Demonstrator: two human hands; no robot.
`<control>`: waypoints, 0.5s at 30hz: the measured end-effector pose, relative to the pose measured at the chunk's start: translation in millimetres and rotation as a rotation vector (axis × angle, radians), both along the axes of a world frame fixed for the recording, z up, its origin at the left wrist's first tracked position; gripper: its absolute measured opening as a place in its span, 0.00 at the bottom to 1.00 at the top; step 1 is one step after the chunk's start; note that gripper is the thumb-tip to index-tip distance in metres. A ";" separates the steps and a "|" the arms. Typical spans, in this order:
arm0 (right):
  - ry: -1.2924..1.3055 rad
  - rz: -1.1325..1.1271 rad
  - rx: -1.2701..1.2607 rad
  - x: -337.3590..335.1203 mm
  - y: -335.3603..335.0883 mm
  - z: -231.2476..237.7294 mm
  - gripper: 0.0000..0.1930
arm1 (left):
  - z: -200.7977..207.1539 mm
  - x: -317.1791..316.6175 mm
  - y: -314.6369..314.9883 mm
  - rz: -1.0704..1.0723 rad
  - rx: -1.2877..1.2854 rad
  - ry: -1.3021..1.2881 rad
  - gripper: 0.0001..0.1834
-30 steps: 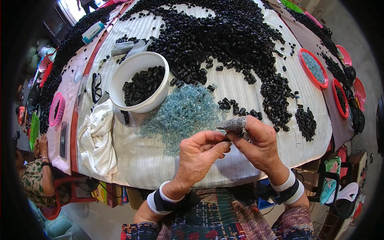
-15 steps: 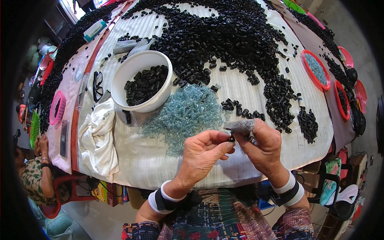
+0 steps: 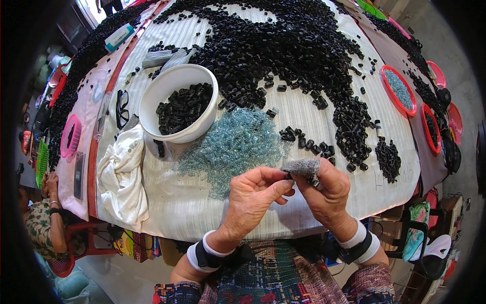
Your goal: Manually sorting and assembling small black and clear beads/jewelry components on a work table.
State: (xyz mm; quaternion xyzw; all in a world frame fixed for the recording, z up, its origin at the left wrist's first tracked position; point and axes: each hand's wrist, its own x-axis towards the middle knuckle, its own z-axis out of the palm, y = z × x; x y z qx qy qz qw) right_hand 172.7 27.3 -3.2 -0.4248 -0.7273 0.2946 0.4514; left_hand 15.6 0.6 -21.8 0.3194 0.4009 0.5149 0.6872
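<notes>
My left hand (image 3: pixel 253 198) is closed, its thumb and fingertips pinching a small black part (image 3: pixel 288 176) that is mostly hidden. My right hand (image 3: pixel 328 195) meets it from the other side, its fingers closed on the same piece. A grey knitted finger cover (image 3: pixel 302 166) sits on my right index finger. Just beyond my hands lies a heap of tiny bluish, shiny, spring-like pieces (image 3: pixel 240 136). Several short black cylindrical parts (image 3: pixel 310 144) lie beyond my right hand, and smaller dark pieces (image 3: pixel 388 159) are piled further right.
A white bowl (image 3: pixel 148 119) holds black parts. Left of it are a white cloth (image 3: pixel 124 175) and black-framed glasses (image 3: pixel 122 109). A large black heap (image 3: pixel 283 48) covers the far table. Red trays (image 3: pixel 411 112) stand at the right. Another person's hands (image 3: pixel 50 183) rest at the far left.
Both hands have shifted slightly left, still fingertip to fingertip. The black part between them shows less now. At the top left, a standing person has come further into view.
</notes>
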 end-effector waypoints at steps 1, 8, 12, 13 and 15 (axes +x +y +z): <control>-0.019 0.003 0.036 0.1 0.1 0.0 0.12 | 0.4 -0.1 -0.4 -0.002 -0.018 -0.006 0.11; -0.142 0.128 0.174 8.4 4.3 -0.8 0.16 | 0.9 -4.0 -2.7 -0.037 -0.035 0.009 0.10; -0.193 0.177 0.219 9.8 2.8 0.2 0.17 | 1.3 -3.4 -4.4 -0.049 -0.056 -0.010 0.08; -0.188 0.190 0.200 9.4 2.3 0.9 0.17 | 1.0 -3.2 -4.7 -0.036 -0.061 -0.025 0.06; -0.183 0.210 0.175 7.7 1.9 3.0 0.17 | -4.8 -5.8 -2.9 -0.037 -0.074 -0.052 0.07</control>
